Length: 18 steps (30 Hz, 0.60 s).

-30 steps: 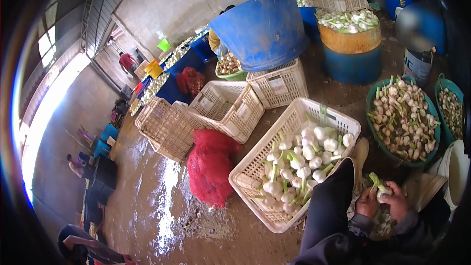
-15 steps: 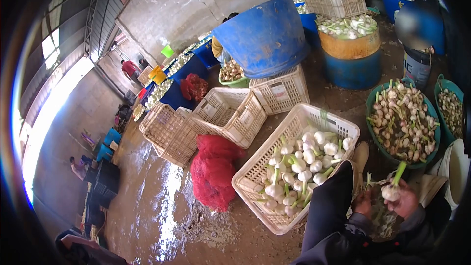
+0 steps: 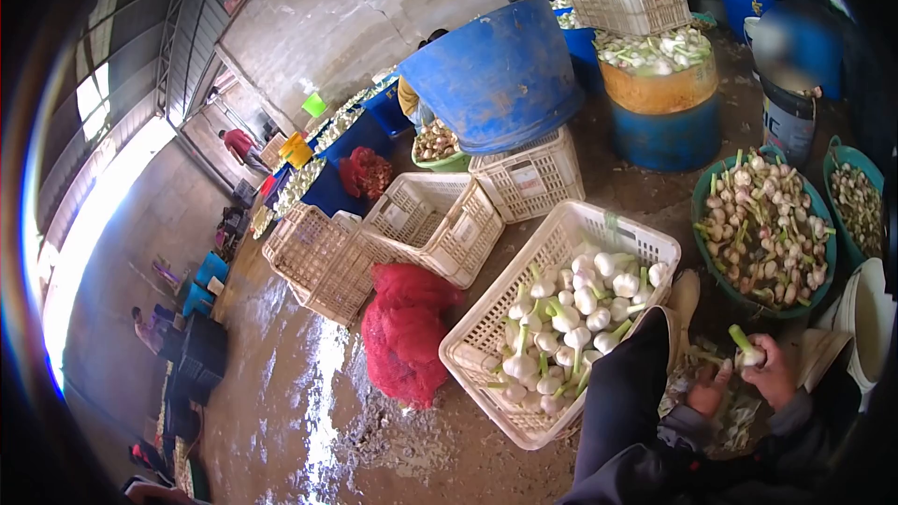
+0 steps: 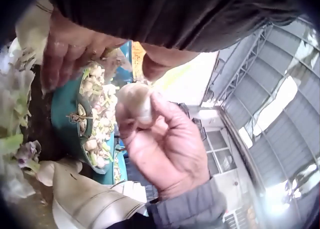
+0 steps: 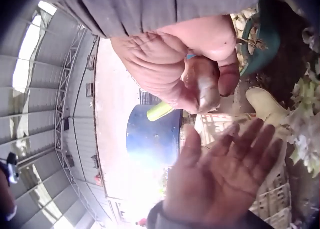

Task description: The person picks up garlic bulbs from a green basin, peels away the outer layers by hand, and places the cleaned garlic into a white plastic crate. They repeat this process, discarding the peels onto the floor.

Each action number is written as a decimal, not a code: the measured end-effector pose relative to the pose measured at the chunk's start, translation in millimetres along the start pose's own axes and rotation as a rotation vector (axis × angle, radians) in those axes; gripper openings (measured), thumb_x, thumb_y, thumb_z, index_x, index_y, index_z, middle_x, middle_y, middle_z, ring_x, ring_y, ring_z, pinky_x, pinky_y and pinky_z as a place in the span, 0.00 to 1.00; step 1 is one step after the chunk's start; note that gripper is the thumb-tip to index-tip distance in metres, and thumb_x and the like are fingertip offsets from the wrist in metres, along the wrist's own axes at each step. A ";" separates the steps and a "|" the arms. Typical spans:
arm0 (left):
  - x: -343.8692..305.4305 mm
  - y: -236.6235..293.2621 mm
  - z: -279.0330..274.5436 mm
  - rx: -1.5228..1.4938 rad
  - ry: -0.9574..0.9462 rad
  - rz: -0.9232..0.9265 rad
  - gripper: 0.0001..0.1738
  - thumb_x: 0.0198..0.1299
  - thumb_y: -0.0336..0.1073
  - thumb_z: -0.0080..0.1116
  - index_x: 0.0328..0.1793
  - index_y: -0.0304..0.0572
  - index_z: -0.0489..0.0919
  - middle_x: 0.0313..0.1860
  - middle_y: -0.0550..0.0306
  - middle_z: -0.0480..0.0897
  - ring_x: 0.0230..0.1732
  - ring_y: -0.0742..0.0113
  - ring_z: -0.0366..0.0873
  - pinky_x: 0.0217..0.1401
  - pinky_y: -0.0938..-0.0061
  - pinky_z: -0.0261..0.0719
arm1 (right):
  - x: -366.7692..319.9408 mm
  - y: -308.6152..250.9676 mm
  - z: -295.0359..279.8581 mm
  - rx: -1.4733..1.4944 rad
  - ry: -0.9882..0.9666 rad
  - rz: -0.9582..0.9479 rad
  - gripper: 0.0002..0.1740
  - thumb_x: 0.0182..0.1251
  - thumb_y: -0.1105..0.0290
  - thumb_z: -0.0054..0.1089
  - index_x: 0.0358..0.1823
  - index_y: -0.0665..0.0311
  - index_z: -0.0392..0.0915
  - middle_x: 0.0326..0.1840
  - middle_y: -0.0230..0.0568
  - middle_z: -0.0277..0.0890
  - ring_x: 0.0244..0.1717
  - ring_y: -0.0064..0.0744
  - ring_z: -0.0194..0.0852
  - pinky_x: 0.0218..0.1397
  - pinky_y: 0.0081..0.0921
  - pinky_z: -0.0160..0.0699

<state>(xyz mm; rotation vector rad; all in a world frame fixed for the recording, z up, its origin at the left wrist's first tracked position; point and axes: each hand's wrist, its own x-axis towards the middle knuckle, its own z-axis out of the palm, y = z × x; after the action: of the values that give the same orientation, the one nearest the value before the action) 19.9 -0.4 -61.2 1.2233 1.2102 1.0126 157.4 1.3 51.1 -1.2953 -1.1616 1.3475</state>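
Note:
In the head view, my right hand grips a garlic bulb whose short green stem points up and to the left. The right wrist view shows the thumb and fingers curled round this bulb, with the cut stem sticking out. My left hand is just beside it, palm showing and fingers straight, holding nothing. Below both hands lie papery garlic peelings. By my knee, a cream plastic crate holds many white bulbs with trimmed stems.
Beyond my hands stands a teal tub of unpeeled garlic, with a white bucket nearer me. A red mesh sack and more crates sit on the wet floor. Farther back are a blue tub and a garlic-topped drum.
Both hands were at the bulb a second ago; then my left hand came away from it. The right hand has since tipped the stem leftward, and the left fingers have straightened.

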 end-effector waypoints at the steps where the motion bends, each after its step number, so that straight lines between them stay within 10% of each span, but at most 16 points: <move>1: 1.2 -1.3 -1.5 -0.122 -0.059 0.014 0.24 0.65 0.41 0.53 0.60 0.32 0.66 0.54 0.46 0.75 0.55 0.62 0.71 0.57 0.70 0.67 | -2.5 1.3 3.8 -0.163 -0.018 -0.055 0.27 0.46 0.83 0.60 0.52 0.68 0.68 0.43 0.36 0.71 0.41 0.23 0.71 0.42 0.19 0.72; 6: -1.1 17.2 -9.4 -0.653 -0.158 -0.225 0.22 0.64 0.35 0.55 0.62 0.33 0.69 0.52 0.57 0.77 0.49 0.74 0.73 0.50 0.80 0.73 | -9.4 -14.6 18.5 -0.379 -0.141 -0.143 0.30 0.42 0.85 0.66 0.52 0.71 0.70 0.44 0.37 0.69 0.46 0.24 0.71 0.48 0.21 0.72; 11: -3.8 30.1 -10.7 -0.750 -0.176 -0.191 0.20 0.61 0.32 0.57 0.59 0.34 0.72 0.49 0.59 0.78 0.46 0.76 0.76 0.47 0.82 0.74 | -9.4 -17.5 13.8 -0.168 -0.152 -0.087 0.32 0.39 0.85 0.71 0.52 0.72 0.71 0.46 0.37 0.69 0.47 0.24 0.71 0.49 0.22 0.73; 18: -4.0 10.7 -2.9 -0.608 -0.058 -0.071 0.16 0.58 0.25 0.52 0.53 0.35 0.75 0.42 0.60 0.80 0.42 0.73 0.77 0.45 0.80 0.75 | -16.3 -21.2 22.4 -0.603 -0.118 -0.263 0.29 0.37 0.81 0.70 0.48 0.69 0.76 0.44 0.41 0.66 0.44 0.33 0.71 0.45 0.25 0.72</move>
<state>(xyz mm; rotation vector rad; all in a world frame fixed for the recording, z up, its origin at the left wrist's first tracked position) 17.2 -2.9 -49.9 0.7196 0.8036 1.1697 135.7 -12.6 74.6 -1.4157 -1.8429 0.9172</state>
